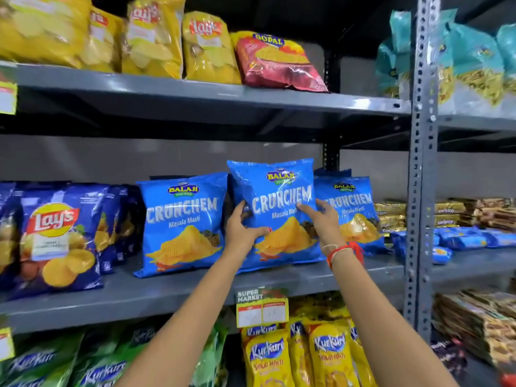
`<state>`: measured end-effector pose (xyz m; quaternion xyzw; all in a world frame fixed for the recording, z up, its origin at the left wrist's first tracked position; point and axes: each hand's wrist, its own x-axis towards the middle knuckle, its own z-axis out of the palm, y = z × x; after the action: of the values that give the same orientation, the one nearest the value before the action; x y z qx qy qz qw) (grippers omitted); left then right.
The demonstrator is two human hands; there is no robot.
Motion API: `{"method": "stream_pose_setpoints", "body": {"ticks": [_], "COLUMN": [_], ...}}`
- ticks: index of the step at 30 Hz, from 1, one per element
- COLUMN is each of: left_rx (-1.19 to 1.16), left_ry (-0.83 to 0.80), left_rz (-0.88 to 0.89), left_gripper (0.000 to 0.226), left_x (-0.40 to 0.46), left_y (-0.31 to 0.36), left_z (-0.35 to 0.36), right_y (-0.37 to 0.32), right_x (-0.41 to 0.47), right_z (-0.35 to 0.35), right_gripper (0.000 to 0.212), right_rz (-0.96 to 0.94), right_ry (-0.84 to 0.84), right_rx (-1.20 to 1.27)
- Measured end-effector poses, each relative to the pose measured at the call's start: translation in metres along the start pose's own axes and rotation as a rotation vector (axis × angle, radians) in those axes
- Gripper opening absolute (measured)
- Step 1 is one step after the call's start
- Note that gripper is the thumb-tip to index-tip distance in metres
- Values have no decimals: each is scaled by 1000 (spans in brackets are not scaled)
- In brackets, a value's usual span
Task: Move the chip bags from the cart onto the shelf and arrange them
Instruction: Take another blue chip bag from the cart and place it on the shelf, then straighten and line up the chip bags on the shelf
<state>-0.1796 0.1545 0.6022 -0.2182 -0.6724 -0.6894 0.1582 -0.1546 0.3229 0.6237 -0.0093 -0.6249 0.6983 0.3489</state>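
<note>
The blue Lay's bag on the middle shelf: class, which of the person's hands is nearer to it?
Left. The left hand grips the held Crunchem bag's left edge, on the Lay's bag side; the right hand grips its right side, farther away.

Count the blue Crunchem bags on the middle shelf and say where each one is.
3 fronts show: left bag standing alone, middle bag held by left hand and right hand, right bag partly behind it. More may stand behind.

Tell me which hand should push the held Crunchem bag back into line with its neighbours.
Probably right. The right hand lies flat on the front of the held Crunchem bag, ready to press; the left hand only clasps its left edge.
</note>
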Motion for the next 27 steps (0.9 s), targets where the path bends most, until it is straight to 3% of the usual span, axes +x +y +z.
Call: {"method": "stream_pose_setpoints", "body": {"ticks": [1, 4, 11, 15, 19, 24, 27], "left_rx": [12, 45, 101, 183, 198, 195, 209], "left_ry": [11, 48, 98, 177, 298, 487, 634], "left_rz": [-7, -26, -32, 102, 278, 426, 434], "left_gripper": [90, 91, 86, 90, 68, 35, 26], "left_x": [5, 17, 22, 9, -12, -36, -51], "left_y": [-6, -24, -34, -27, -17, -4, -2], "left_z": [1, 1, 3, 5, -3, -52, -105], "right_y": [7, 28, 49, 46, 34, 26, 29], "right_x": [5, 22, 29, 12, -21, -75, -106], "right_z": [4, 12, 20, 21, 32, 76, 115], "right_gripper": [33, 50, 52, 45, 32, 27, 27], "right_rz": [16, 47, 75, -68, -250, -279, -255], "right_ry": [-3, -5, 45, 138, 223, 52, -113], "right_rx": [-27, -49, -176, -226, -201, -92, -11]}}
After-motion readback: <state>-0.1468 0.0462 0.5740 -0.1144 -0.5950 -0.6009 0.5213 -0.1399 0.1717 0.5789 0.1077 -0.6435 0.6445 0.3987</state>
